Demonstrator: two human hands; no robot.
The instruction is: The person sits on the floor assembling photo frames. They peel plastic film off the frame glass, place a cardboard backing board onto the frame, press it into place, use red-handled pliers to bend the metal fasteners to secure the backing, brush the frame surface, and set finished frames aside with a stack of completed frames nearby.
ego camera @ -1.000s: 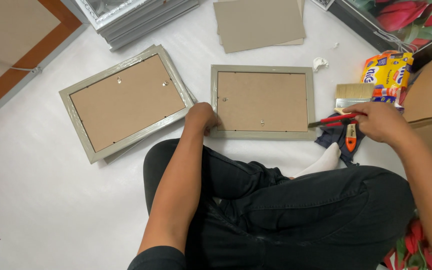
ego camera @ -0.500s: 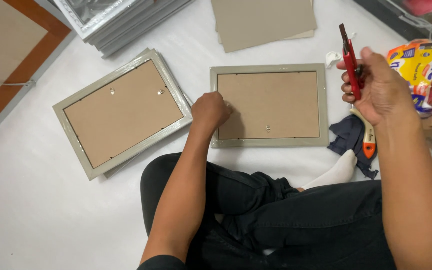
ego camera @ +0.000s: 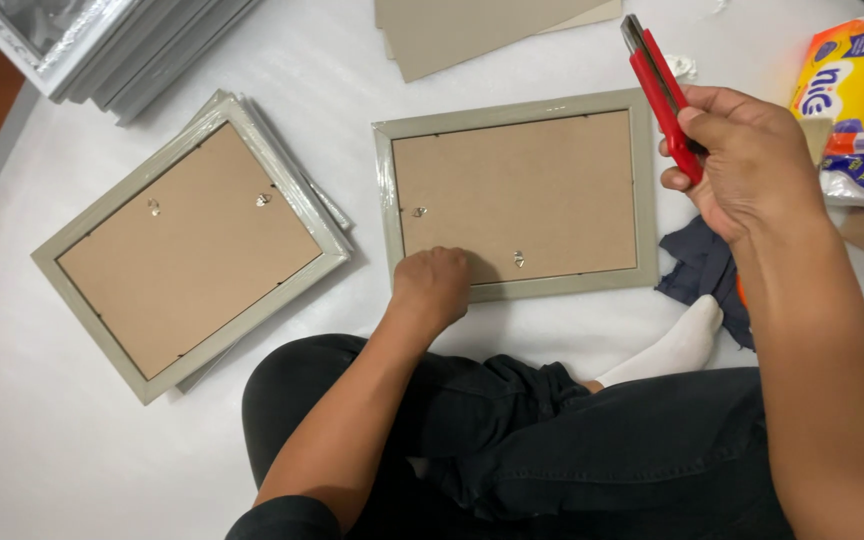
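**Knife raised, frame pinned face down on the floor**

The right hand [ego camera: 742, 170] is clamped round a red knife [ego camera: 662, 90], held up in the air above the right end of the frame [ego camera: 517, 195], tip pointing away. The knife looks light and stiff; whether its blade is out I cannot tell. The left hand [ego camera: 432, 285] is curled, knuckles pressing down on the frame's near edge, close to its left corner.

The frame lies face down in front of the person's legs, brown backing board up, with small metal hangers showing. It is probably light and rigid, likely glazed and so breakable underneath; the grey-green moulding at the edges seems the safest place to grip, not the thin board.

A second frame [ego camera: 187, 250] lies tilted to the left, on top of others. Beyond it is a stack of frames [ego camera: 112, 40], and grey card sheets [ego camera: 482, 30] lie at the far edge. A dark cloth [ego camera: 702, 270] and a snack bag [ego camera: 862, 110] sit to the right. The floor [ego camera: 42, 430] is white and smooth, so frames could slide on it.
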